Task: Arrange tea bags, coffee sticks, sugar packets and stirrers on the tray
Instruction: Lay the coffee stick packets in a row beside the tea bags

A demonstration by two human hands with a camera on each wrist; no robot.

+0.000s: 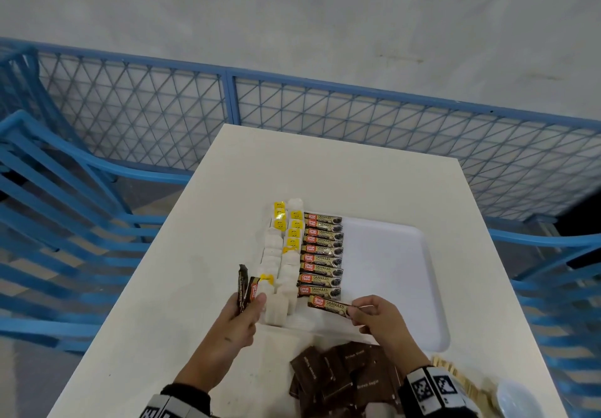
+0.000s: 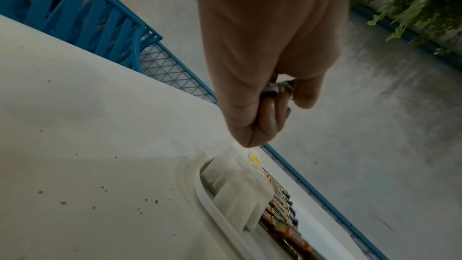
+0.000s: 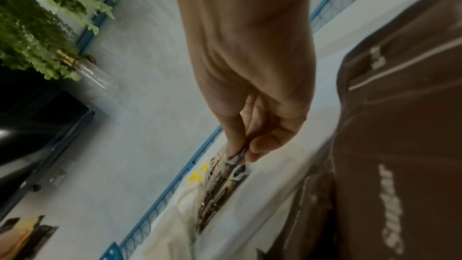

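Note:
A white tray (image 1: 419, 274) lies on the white table (image 1: 162, 287). Its left side holds white tea bags (image 1: 282, 274) with yellow tags, and beside them a column of brown coffee sticks (image 1: 322, 255). My right hand (image 1: 374, 315) pinches one coffee stick (image 1: 328, 303) by its right end, just below that column. My left hand (image 1: 244, 312) grips a few more coffee sticks (image 1: 246, 287) upright at the tray's left edge. In the left wrist view my left hand (image 2: 265, 106) hangs curled above the tea bags (image 2: 237, 191). In the right wrist view my fingers (image 3: 260, 145) pinch the stick's end (image 3: 236, 160).
Brown sugar packets (image 1: 344, 382) lie heaped at the table's near edge, with wooden stirrers (image 1: 455, 375) and a white bowl (image 1: 517, 401) to their right. Blue chairs (image 1: 48, 206) stand on the left and a blue mesh fence (image 1: 292, 108) behind the table.

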